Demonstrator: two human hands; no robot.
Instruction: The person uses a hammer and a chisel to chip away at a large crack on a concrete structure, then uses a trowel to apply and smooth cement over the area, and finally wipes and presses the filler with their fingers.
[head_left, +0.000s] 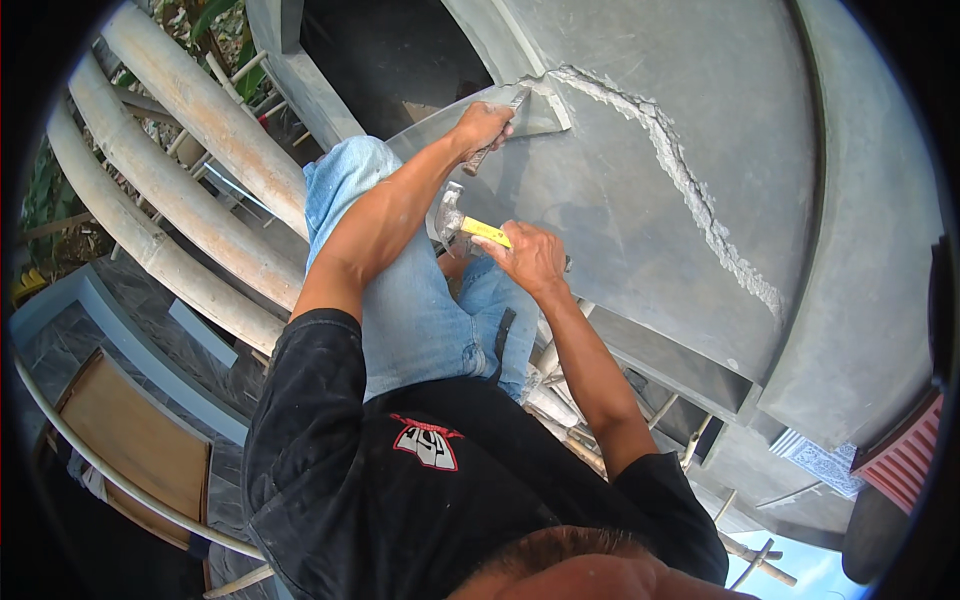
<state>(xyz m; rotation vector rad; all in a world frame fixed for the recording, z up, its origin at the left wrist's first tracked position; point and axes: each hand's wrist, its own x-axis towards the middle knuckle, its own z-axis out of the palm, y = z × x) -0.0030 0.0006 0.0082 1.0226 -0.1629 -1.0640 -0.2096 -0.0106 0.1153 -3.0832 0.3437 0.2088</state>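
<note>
My left hand (485, 130) is closed around a chisel (474, 163). Its far end meets the grey plastered wall (640, 250) by the corner of a dark opening, where a chipped groove (665, 145) begins. From there the rough groove curves across the wall to the right and down. In my right hand (535, 260) is a claw hammer (485, 232), gripped by its yellow handle. The hammer's metal head hangs in front of my jeans, a little below the chisel's near end and apart from it.
Thick bamboo poles (200, 115) run along the left side, close to my knee (350, 165). The dark opening (390, 55) lies beyond my left hand. Below at the left is a brown panel (135, 450). More thin poles (695, 440) show under my right arm.
</note>
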